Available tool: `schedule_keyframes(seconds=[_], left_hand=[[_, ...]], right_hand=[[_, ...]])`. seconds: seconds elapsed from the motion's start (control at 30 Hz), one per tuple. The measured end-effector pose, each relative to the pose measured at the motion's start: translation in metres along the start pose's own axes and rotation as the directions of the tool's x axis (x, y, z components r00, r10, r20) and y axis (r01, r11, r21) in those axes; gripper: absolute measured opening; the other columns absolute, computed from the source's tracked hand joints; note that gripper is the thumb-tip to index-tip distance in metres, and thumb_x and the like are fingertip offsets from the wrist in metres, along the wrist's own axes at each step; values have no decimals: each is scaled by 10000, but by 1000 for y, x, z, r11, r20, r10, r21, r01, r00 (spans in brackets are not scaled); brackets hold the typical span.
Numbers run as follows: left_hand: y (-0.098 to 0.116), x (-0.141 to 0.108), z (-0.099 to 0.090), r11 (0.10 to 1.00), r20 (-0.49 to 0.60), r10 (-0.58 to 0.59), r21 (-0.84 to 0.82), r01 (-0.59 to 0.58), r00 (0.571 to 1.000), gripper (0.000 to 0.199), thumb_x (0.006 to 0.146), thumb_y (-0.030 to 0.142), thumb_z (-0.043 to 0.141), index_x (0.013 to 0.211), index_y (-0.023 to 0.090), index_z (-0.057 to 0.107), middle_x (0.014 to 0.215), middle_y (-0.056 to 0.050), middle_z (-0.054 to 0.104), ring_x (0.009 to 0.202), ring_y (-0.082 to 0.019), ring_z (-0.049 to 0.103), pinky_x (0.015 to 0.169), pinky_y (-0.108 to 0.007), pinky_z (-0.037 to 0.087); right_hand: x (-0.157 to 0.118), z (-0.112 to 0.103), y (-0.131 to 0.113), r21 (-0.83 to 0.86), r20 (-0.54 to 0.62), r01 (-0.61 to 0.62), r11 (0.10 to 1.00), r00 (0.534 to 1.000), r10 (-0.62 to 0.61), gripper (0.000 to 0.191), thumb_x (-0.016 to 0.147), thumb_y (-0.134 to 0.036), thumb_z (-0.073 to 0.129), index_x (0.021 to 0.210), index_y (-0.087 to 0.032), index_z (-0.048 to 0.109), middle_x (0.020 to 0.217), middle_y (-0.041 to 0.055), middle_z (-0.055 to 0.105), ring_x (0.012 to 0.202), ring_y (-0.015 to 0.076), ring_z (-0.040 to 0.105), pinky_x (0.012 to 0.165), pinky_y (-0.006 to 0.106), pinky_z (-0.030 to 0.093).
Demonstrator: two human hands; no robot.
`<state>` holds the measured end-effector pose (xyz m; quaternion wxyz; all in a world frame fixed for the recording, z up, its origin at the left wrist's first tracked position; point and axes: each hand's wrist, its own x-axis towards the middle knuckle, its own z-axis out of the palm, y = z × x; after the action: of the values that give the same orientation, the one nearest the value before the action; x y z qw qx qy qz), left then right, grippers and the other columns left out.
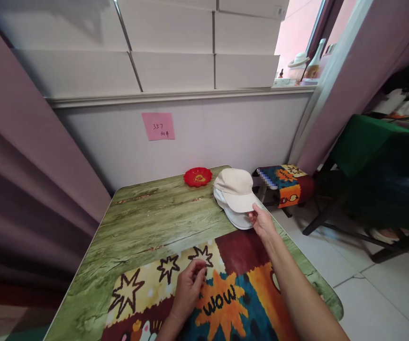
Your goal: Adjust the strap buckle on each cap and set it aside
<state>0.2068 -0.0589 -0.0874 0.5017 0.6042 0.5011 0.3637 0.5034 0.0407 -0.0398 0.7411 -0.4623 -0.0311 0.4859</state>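
A beige baseball cap [239,185] rests on top of a white cap [242,220] at the right edge of the table. My right hand [263,221] is closed on the front of the beige cap's brim, thumb on top and fingers curled below it. The lower cap's brim shows just beneath those fingers. Over the patterned mat [236,248], near the star drawings, my left hand [191,285] is loosely closed, fingers curled in toward the thumb. Nothing shows in it.
A red scalloped dish [197,177] stands at the back of the wood-grain table [143,213], left of the caps. Behind is a white wall with a pink note [158,126]. Beyond the table's right side is a low stool [286,180] with a similar cover.
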Motion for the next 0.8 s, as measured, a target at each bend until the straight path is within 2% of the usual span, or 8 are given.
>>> schedule_keyframes(seconds=[0.13, 0.27, 0.43, 0.5, 0.7, 0.8], left_hand=[[-1, 0, 0, 1000, 5, -2, 3, 2, 1000, 269, 874, 451, 606, 948, 201, 671, 839, -52, 703, 697, -191, 639, 634, -276, 504], [1, 0, 0, 1000, 10, -8, 2, 8, 1000, 272, 878, 453, 598, 943, 197, 666, 814, -49, 694, 667, -184, 622, 617, -272, 496], [5, 1, -1, 1000, 9, -10, 3, 10, 1000, 261, 872, 445, 607, 930, 203, 681, 821, -48, 699, 679, -185, 621, 632, -269, 496], [6, 1, -2, 1000, 14, -8, 6, 8, 1000, 257, 871, 443, 609, 931, 205, 685, 830, -48, 697, 682, -183, 619, 632, -265, 494], [5, 1, -2, 1000, 20, 0, 11, 0, 1000, 271, 885, 453, 587, 927, 199, 671, 811, -42, 687, 648, -171, 602, 609, -260, 480], [6, -1, -2, 1000, 14, -3, -12, 3, 1000, 271, 871, 453, 606, 931, 199, 678, 801, -41, 686, 660, -175, 609, 615, -260, 484]], right_hand=[[1, 4, -5, 15, 75, 30, 999, 997, -31, 164, 769, -186, 775, 756, -182, 611, 661, -32, 702, 501, 78, 610, 466, 148, 550], [3, 4, -5, -23, 111, 53, 998, 993, -50, 152, 757, -210, 781, 831, -178, 652, 712, -25, 715, 518, 79, 617, 450, 144, 549], [4, -20, 10, -135, -12, 69, 988, 997, -72, 195, 717, -194, 798, 722, -167, 605, 518, -59, 608, 382, 57, 517, 329, 104, 453], [4, -29, 15, -174, -49, 72, 982, 995, -82, 214, 703, -202, 804, 699, -170, 592, 498, -60, 596, 374, 62, 517, 316, 108, 444], [-3, -39, 20, -212, -90, 81, 974, 991, -102, 210, 691, -210, 808, 713, -172, 603, 556, -45, 637, 427, 71, 558, 381, 143, 530], [-5, -38, 24, -218, -107, 103, 970, 986, -129, 231, 694, -218, 809, 709, -181, 581, 540, -62, 601, 433, 66, 546, 445, 169, 575]])
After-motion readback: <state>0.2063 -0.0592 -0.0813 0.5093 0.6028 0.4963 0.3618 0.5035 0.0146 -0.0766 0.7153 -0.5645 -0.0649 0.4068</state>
